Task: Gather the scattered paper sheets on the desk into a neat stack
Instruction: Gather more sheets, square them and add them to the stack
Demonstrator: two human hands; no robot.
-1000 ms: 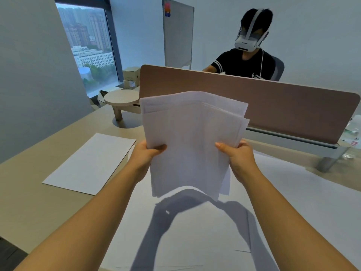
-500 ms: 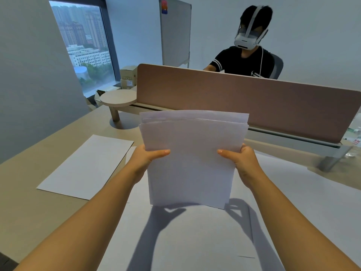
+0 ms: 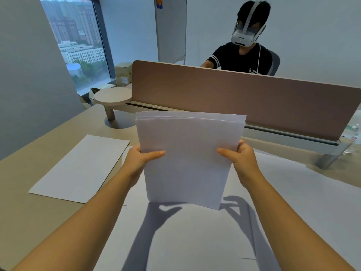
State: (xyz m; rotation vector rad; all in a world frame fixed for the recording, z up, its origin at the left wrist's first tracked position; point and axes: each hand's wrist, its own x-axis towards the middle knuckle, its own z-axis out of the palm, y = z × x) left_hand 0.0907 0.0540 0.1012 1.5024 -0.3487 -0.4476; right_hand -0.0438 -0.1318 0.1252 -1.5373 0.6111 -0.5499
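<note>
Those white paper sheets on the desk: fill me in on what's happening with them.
A person holds a bundle of white paper sheets upright in both hands, left hand and right hand each gripping a side, its bottom edge just above a large white sheet covering the beige desk. The top edges look nearly aligned. One flat white sheet lies apart at left.

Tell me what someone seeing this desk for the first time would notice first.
A bundle of white paper sheets held upright at centre, left hand and right hand gripping its sides. One loose sheet lies flat on the desk to the left. Behind the brown divider sits a person wearing a headset.
</note>
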